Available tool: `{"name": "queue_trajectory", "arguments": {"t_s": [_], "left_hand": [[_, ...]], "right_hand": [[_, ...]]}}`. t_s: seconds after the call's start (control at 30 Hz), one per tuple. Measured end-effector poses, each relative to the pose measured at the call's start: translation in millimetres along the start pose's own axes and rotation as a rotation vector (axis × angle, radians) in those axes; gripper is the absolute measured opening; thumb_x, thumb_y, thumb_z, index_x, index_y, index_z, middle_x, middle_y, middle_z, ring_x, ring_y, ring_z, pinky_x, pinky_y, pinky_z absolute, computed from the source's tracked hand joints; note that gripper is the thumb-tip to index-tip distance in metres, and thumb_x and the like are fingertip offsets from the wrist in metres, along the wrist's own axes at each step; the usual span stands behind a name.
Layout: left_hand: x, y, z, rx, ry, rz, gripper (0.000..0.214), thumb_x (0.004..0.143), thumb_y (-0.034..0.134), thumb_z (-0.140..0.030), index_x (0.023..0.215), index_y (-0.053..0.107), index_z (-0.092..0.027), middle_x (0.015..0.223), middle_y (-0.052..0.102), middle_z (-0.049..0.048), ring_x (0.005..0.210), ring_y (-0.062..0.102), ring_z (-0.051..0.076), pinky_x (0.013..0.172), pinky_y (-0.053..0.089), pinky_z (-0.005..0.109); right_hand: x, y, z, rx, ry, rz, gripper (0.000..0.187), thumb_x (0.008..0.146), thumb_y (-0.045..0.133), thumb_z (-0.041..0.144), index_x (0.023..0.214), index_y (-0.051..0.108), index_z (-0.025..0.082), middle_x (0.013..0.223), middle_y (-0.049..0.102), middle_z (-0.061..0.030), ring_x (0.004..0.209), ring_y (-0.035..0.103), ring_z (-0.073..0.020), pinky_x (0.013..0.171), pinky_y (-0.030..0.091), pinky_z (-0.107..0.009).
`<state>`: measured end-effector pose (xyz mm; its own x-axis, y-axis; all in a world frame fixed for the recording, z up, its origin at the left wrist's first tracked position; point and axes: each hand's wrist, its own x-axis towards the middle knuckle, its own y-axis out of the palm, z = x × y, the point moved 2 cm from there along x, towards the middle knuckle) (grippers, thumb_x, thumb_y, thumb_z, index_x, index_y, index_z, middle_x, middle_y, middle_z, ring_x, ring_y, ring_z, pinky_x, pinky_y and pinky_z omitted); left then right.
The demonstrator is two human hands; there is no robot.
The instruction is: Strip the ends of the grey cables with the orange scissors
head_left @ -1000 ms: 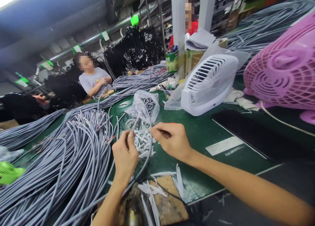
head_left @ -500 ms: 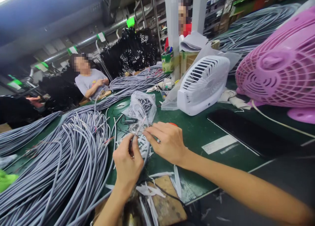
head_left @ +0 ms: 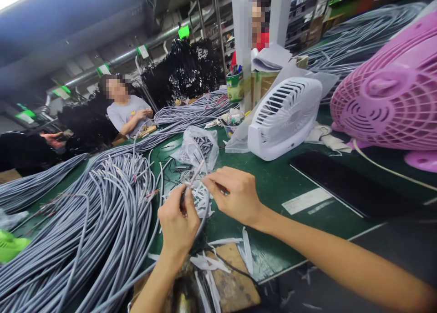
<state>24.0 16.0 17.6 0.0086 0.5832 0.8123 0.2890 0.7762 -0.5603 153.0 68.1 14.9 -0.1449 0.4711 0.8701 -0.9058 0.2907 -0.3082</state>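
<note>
My left hand pinches a grey cable between thumb and fingers. The cable's stripped, pale end sticks up past the fingertips, pointing up and to the right. Just right of that end is my right hand, its thumb and fingertips pressed together. Whatever they hold, if anything, is too small to make out. Beneath and behind the hands lie white strips of scrap and a clear plastic bag of short dark and grey pieces. To the left spreads a large bundle of grey cables with pale stripped ends.
A white fan, a larger pink fan and a black phone-like slab occupy the right of the green table. A stained wooden block is at the front. Two co-workers are beyond, one handling something at the table.
My right hand has drawn slightly right, away from the cable end, which now shows more clearly. My left hand keeps its pinch almost in place. The view has shifted a little.
</note>
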Motion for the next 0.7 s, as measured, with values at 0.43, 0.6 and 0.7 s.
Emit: {"name": "queue_trajectory", "arguments": {"t_s": [0.43, 0.6, 0.7], "left_hand": [[-4, 2.1, -7, 0.018, 0.13, -0.011, 0.016, 0.084, 0.047, -0.015, 0.087, 0.062, -0.009, 0.059, 0.061, 0.0032, 0.047, 0.054, 0.011, 0.048, 0.042, 0.02], [-2, 3.2, -7, -0.01, 0.093, 0.011, 0.016, 0.084, 0.048, -0.015, 0.085, 0.063, -0.009, 0.059, 0.061, 0.0029, 0.045, 0.052, 0.01, 0.048, 0.041, 0.02], [1, 3.3, 0, 0.003, 0.02, -0.01, 0.016, 0.082, 0.049, -0.016, 0.082, 0.064, -0.009, 0.058, 0.062, 0.0027, 0.044, 0.051, 0.009, 0.049, 0.041, 0.02]], "right_hand": [[-3, 4, 3, -0.088, -0.102, 0.017, 0.025, 0.086, 0.05, 0.02, 0.066, 0.063, 0.014, 0.054, 0.057, -0.0005, 0.052, 0.045, -0.0114, 0.053, 0.028, -0.026], [-1, -3, 0, 0.361, 0.151, 0.005, 0.029, 0.088, 0.043, 0.022, 0.062, 0.053, 0.016, 0.052, 0.049, 0.0026, 0.046, 0.041, -0.008, 0.047, 0.031, -0.021], [2, -13, -13, 0.473, 0.281, -0.249, 0.034, 0.091, 0.039, 0.032, 0.06, 0.046, 0.018, 0.052, 0.041, 0.004, 0.044, 0.035, -0.0077, 0.044, 0.028, -0.021]]}}
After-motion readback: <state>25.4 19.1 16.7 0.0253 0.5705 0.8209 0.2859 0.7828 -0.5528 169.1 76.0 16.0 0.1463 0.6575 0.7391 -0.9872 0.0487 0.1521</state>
